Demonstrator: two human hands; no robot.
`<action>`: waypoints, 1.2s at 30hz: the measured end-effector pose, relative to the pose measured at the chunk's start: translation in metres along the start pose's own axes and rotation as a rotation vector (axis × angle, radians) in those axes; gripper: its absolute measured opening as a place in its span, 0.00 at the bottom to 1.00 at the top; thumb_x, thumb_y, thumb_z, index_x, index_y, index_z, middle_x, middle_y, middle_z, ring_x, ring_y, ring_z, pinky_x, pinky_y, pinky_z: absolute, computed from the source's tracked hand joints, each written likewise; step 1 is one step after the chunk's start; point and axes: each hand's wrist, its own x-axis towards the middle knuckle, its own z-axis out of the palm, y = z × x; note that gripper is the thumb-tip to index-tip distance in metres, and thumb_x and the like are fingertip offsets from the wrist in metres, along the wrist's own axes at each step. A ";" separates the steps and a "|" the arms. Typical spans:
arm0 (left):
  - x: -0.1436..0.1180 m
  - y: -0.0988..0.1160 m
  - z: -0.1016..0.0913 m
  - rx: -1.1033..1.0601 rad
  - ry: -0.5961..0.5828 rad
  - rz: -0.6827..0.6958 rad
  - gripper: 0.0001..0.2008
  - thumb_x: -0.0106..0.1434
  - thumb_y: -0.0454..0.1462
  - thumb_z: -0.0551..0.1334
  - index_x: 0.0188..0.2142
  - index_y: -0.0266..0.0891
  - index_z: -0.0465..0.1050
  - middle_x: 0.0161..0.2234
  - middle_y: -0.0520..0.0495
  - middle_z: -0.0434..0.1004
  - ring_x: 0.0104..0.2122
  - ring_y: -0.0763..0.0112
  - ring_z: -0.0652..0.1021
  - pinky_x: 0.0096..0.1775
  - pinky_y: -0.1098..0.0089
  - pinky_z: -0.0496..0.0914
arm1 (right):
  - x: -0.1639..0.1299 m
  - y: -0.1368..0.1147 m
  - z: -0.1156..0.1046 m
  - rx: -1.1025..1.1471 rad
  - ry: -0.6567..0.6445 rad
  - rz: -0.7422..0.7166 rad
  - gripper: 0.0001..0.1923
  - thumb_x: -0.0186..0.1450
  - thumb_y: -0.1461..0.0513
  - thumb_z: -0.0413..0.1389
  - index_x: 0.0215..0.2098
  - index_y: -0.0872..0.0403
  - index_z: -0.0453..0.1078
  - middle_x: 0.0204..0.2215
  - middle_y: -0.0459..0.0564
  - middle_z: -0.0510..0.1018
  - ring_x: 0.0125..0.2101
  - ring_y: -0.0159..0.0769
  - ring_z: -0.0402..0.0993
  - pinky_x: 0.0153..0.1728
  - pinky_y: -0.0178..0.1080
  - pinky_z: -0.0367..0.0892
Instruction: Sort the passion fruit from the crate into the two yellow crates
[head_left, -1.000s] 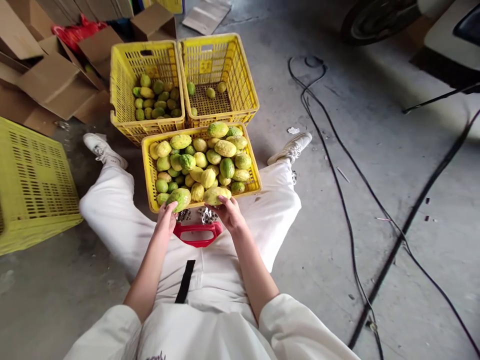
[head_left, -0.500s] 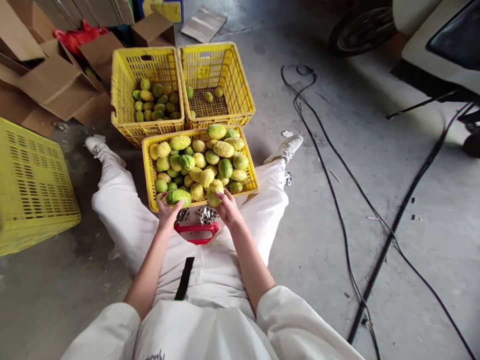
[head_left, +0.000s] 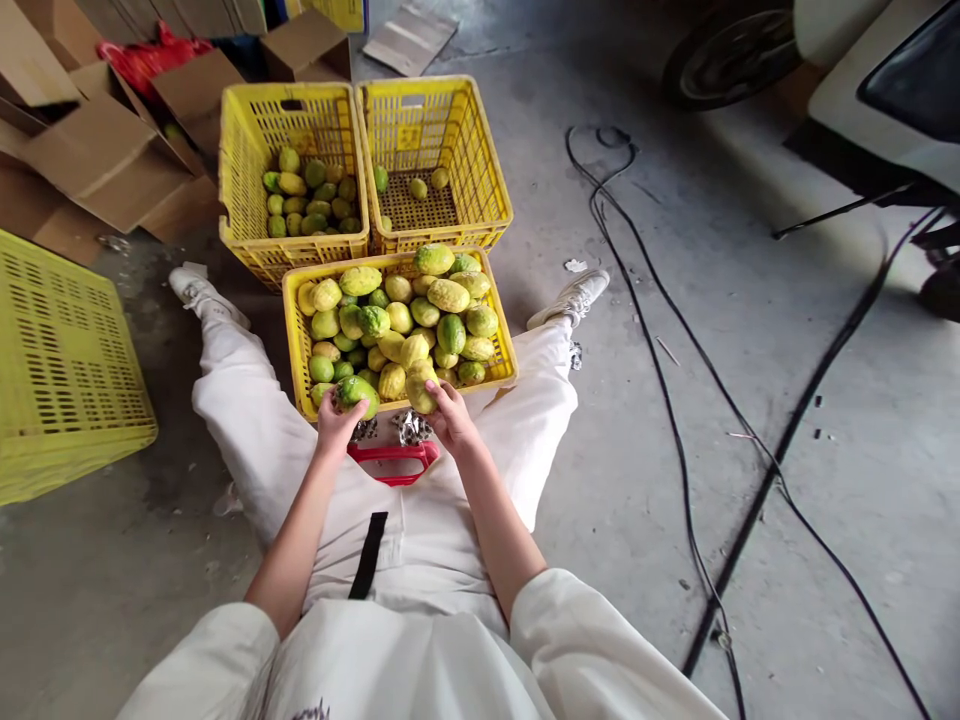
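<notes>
My left hand (head_left: 339,420) is closed round a green passion fruit (head_left: 355,394), at the near left edge of a shallow yellow crate (head_left: 298,345). In my right hand (head_left: 450,415) is a yellow passion fruit (head_left: 420,385), gripped from its right side above the crate's near rim. Heaped in this crate are many oval, yellow to green fruits (head_left: 448,296), some with wrinkled skin. The crate rests between my spread legs, above a red handle (head_left: 396,465) of something mostly hidden beneath it.
Two deeper yellow crates stand beyond: the left one (head_left: 234,190) holds many fruits, the right one (head_left: 491,190) a few. Another yellow crate (head_left: 67,380) is at far left. Open cardboard boxes (head_left: 105,165) lie behind it. Black cables (head_left: 675,440) cross the floor toward a parked vehicle (head_left: 862,100).
The green fruit has turned in my left hand and now looks rounder. My right hand has shifted slightly left with the yellow fruit, which is tilted differently.
</notes>
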 end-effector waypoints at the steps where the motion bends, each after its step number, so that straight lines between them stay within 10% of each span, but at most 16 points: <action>1: 0.000 0.000 0.001 0.001 0.012 -0.012 0.27 0.40 0.34 0.77 0.40 0.42 0.71 0.39 0.49 0.78 0.42 0.66 0.79 0.44 0.68 0.73 | 0.000 0.000 -0.001 0.000 0.006 0.009 0.24 0.46 0.54 0.72 0.36 0.51 0.70 0.32 0.43 0.81 0.33 0.35 0.77 0.31 0.36 0.73; 27: 0.003 -0.009 0.006 0.118 0.008 -0.104 0.27 0.41 0.36 0.78 0.40 0.41 0.70 0.38 0.50 0.77 0.40 0.68 0.79 0.38 0.71 0.75 | 0.001 -0.009 -0.005 0.133 -0.225 0.031 0.22 0.49 0.57 0.68 0.40 0.47 0.68 0.40 0.44 0.82 0.42 0.42 0.81 0.39 0.42 0.77; 36: -0.004 0.001 0.011 0.123 -0.031 -0.066 0.24 0.39 0.30 0.77 0.37 0.40 0.75 0.37 0.48 0.76 0.43 0.63 0.78 0.41 0.65 0.75 | 0.008 -0.008 -0.013 0.226 -0.168 0.074 0.16 0.55 0.52 0.66 0.35 0.49 0.69 0.28 0.41 0.77 0.25 0.30 0.72 0.23 0.33 0.69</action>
